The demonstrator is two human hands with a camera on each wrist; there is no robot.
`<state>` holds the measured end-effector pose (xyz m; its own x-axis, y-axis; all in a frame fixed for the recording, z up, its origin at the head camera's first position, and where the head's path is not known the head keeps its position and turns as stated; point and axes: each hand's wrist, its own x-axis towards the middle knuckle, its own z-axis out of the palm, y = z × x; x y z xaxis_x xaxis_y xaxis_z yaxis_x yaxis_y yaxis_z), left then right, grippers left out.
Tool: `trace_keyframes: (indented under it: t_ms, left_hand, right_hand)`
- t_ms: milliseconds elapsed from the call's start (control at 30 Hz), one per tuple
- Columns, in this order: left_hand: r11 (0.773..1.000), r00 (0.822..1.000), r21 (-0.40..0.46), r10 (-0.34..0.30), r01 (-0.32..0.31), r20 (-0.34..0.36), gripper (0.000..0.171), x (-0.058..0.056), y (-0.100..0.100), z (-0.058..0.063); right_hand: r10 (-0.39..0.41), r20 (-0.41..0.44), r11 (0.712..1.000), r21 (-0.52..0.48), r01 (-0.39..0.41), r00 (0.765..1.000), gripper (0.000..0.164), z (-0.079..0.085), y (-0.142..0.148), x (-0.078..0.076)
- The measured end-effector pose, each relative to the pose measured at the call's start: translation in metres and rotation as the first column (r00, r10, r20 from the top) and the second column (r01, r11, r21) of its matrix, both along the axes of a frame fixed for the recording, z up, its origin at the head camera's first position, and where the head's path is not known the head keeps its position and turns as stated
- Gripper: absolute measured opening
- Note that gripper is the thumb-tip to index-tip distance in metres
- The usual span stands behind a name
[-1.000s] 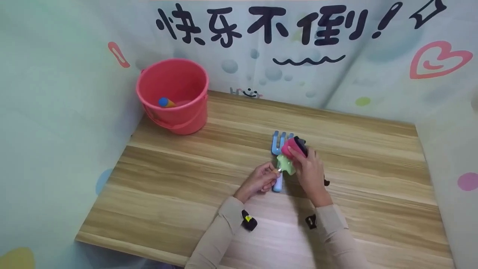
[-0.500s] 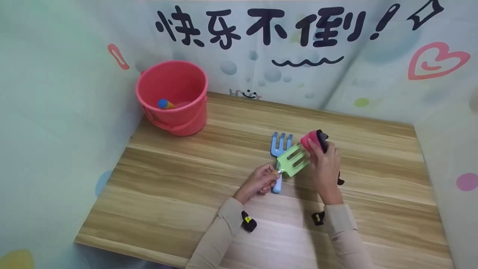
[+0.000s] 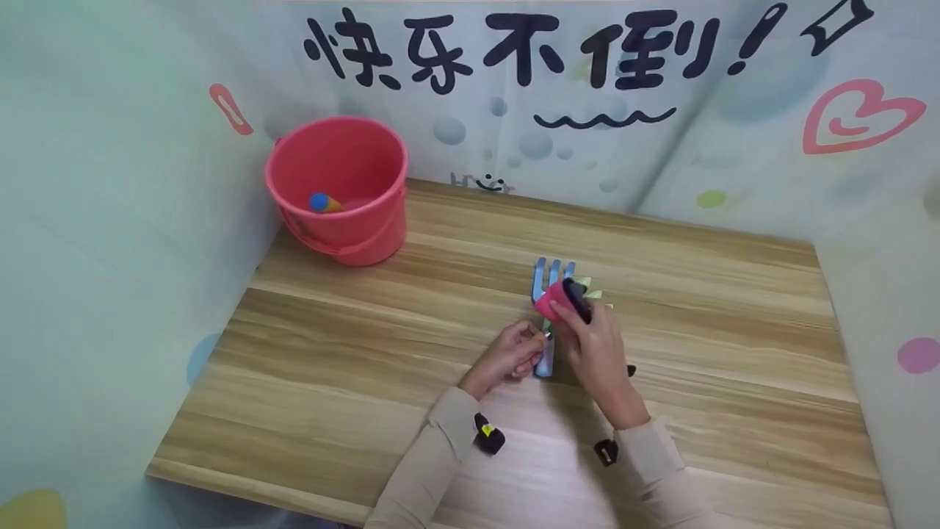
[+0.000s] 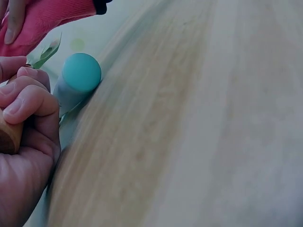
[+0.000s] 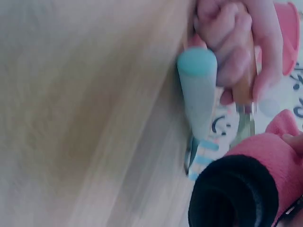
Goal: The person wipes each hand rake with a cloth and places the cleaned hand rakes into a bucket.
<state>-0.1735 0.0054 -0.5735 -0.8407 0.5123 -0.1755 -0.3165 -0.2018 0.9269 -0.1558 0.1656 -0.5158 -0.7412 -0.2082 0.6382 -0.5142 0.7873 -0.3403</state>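
My left hand [image 3: 512, 353] grips the wooden handle [image 5: 244, 85] of a small green garden fork [image 3: 596, 294], held above the table. Its green tine tips show past a pink fuzzy cloth [image 3: 556, 300] with a black cuff, which looks like a sock. That cloth is pinched in my right hand [image 3: 601, 356] and covers most of the fork's head from above. A blue garden fork [image 3: 540, 281] lies on the table just beneath, tines pointing away. In the left wrist view the teal end of its handle [image 4: 82, 72] shows beside my left fingers.
On the back left of the wooden table [image 3: 352, 353] stands a pink bucket [image 3: 371, 235], its handle hanging down in front. A blue and yellow object [image 3: 323, 202] is inside it. Printed fabric walls [image 3: 455, 81] enclose the table's back and sides.
My right hand with the pink cloth swung right, exposing the green fork's head, then came back left over it. My left hand stayed in place. The blue fork and bucket have not moved.
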Motion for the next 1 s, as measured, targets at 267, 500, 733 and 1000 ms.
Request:
trace_keyframes:
  t_ms: [267,500,733,1000]
  left_hand:
    - [1.0,1.0,0.008,-0.011,0.011,-0.007,0.03,0.0009,-0.0029,0.0004]
    - [1.0,1.0,-0.001,-0.014,0.014,0.004,0.025,-0.0002,-0.0023,0.0007]
    - [1.0,1.0,0.022,-0.01,0.01,-0.019,0.009,-0.0007,-0.0001,0.0003]
    - [1.0,1.0,0.001,-0.006,0.006,-0.029,0.011,-0.0014,0.0003,0.0002]
  right_hand:
    - [0.027,0.018,0.998,0.062,-0.028,0.999,0.034,-0.01,-0.0058,0.0035]
    - [-0.014,0.056,0.996,0.087,0.009,0.998,0.03,-0.0084,-0.004,0.0007]
    - [-0.075,0.103,0.994,0.081,0.067,0.992,0.029,-0.0029,0.0008,-0.0034]
    - [-0.11,0.141,0.992,0.081,0.099,0.984,0.027,-0.0003,0.004,-0.005]
